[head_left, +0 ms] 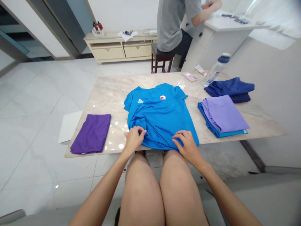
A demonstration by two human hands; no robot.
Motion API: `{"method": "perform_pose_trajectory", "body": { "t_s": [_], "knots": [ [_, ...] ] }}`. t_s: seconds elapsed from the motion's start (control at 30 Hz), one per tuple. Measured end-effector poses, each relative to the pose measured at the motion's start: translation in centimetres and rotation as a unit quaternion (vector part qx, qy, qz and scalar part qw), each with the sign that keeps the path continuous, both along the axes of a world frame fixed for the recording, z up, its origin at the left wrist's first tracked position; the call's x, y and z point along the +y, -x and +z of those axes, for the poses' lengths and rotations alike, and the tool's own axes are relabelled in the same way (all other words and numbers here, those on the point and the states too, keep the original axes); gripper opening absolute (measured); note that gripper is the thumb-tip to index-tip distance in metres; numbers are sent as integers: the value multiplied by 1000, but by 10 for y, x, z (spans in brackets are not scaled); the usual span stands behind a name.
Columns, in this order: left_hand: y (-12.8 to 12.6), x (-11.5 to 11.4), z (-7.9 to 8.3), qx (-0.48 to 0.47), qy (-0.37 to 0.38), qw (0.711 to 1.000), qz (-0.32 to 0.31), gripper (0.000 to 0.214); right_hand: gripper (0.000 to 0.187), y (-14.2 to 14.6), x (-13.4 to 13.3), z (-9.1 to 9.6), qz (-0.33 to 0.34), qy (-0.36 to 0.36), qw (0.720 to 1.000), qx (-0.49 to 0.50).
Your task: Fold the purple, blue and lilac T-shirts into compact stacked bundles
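Note:
A blue T-shirt (162,113) lies front up across the marble-patterned table, collar away from me, with small chest logos. Its lower left part is bunched and creased. My left hand (134,138) pinches the cloth at that bunched corner. Over the lower right of the shirt is my right hand (187,146), its thumb and fingers apart; whether the fingertips touch the cloth I cannot tell. To the left rests a folded purple garment (94,133). On the right a folded lilac garment (225,114) sits on top of folded blue cloth (217,133).
Behind the lilac pile lies navy clothing (230,88). A clear water bottle (216,70) stands at the table's back right, near a pink phone (189,77) and a white tube (200,70). Beyond, a person (172,28) sits on a dark stool (162,56) at a white counter.

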State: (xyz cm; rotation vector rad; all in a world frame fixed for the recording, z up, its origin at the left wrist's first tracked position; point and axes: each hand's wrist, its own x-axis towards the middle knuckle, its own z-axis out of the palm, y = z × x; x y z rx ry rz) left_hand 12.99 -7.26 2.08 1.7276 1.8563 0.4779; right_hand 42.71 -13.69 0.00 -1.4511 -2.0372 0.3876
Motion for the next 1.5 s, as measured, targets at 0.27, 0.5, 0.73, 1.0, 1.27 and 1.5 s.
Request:
{"method": "perform_pose_trajectory", "body": {
  "t_s": [0.27, 0.5, 0.73, 1.0, 1.27, 1.5],
  "knots": [
    [13, -44, 31, -198, -84, 976, -20, 17, 40, 85, 58, 25, 19, 169, 985, -32],
    [43, -91, 27, -207, -29, 977, -30, 31, 25, 81, 49, 39, 15, 161, 986, -43],
    [53, -79, 16, -52, 2, 996, -79, 36, 16, 68, 48, 45, -36, 165, 958, 234],
    [-15, -26, 1, 116, 4, 979, -167, 53, 44, 42, 36, 74, -117, 143, 910, 372],
    [26, -41, -3, 25, -71, 987, -138, 42, 49, -39, -6, 63, -25, 42, 999, -15],
    [59, -72, 73, 125, -92, 987, -31, 25, 58, -73, 13, 66, -123, -44, 985, -110]
  ]
}}
